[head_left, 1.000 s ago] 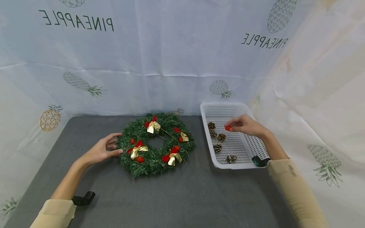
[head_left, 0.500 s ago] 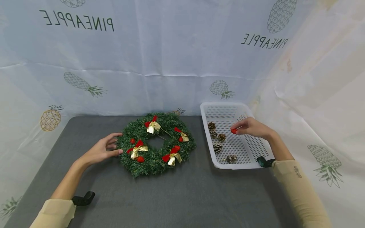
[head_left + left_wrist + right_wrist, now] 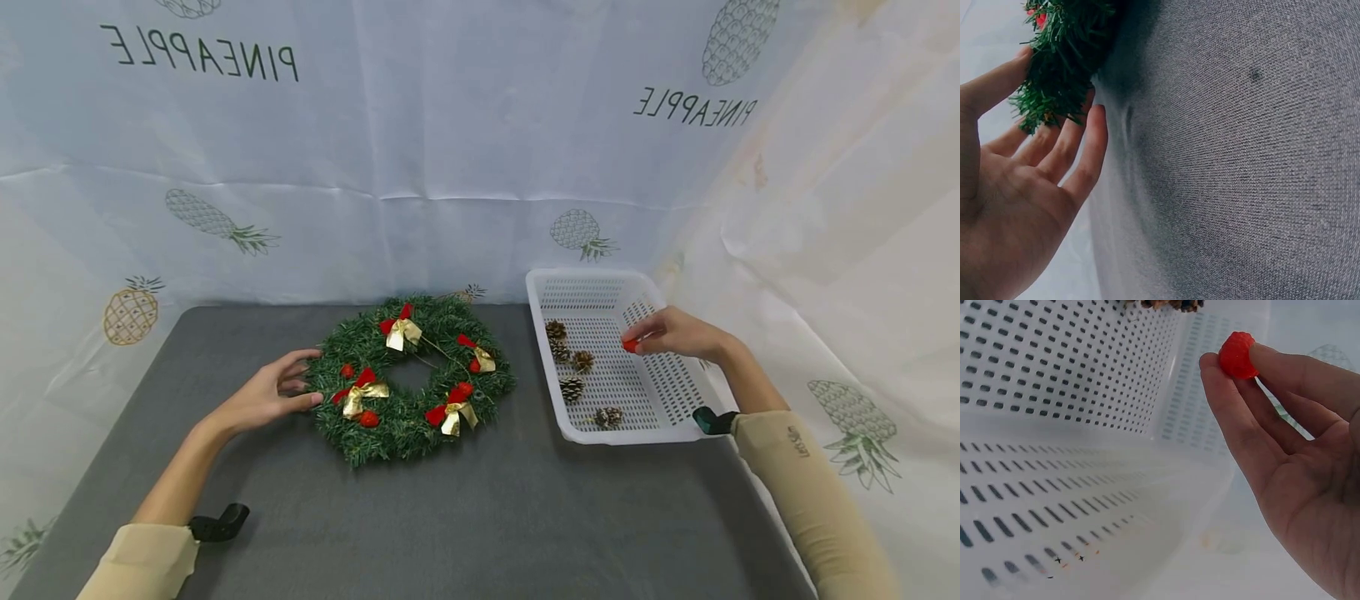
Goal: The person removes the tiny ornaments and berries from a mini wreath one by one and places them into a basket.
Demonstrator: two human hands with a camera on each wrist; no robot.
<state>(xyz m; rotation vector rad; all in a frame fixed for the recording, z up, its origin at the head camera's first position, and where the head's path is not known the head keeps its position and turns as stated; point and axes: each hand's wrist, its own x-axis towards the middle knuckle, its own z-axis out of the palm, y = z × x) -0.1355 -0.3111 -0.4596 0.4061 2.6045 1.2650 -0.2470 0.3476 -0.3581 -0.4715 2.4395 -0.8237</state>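
Observation:
A green Christmas wreath (image 3: 405, 440) with red-and-gold bows and several red berries lies on the grey table. At its left edge, my left hand (image 3: 262, 398) holds the greenery between the thumb and fingers; the left wrist view shows the wreath's rim (image 3: 1063, 69) between them. My right hand (image 3: 682, 335) is raised over the white basket (image 3: 534, 350). Its thumb and fingertips pinch a small, bumpy red berry (image 3: 1237, 356). Below the hand, several pine cones (image 3: 582, 361) lie in the basket, mostly along its left side.
The perforated basket stands at the table's right rear, its rim raised around the pine cones. A white pineapple-print sheet (image 3: 442, 117) hangs behind the table (image 3: 480, 533) and along its sides. Each wrist carries a black camera (image 3: 221, 523).
My right hand has moved to the right over the basket with the red berry in its fingertips. The left hand and the wreath have stayed in place.

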